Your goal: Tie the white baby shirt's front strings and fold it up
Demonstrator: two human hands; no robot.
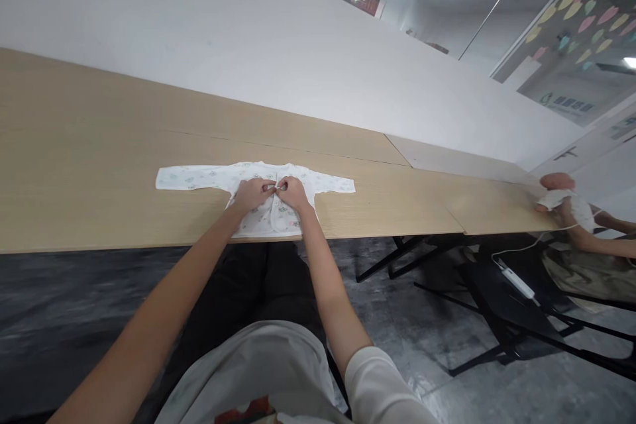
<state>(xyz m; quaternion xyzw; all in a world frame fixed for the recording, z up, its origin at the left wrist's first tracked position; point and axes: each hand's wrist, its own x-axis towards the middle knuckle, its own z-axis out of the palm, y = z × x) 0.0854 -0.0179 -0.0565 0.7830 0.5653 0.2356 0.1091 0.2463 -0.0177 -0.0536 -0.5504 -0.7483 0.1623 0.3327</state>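
Observation:
A small white baby shirt (199, 177) with a faint print lies flat on the wooden table, its sleeves spread to both sides and its lower hem close to the table's front edge. My left hand (254, 193) pinches the cloth at the front opening, just left of centre. Close against it, my right hand (293, 192) grips the other side of the same opening, fingers closed. The fingertips almost meet, and whatever small fastening may lie between them is hidden. Below the hands, the placket runs down to a rounded corner.
The wooden table (99, 139) stretches along a white wall (199, 33). At the far right another person's arm (606, 245) is near a doll (557, 182) in white clothing. A black folding chair (511, 305) bears a white power strip (517, 283) with a cable.

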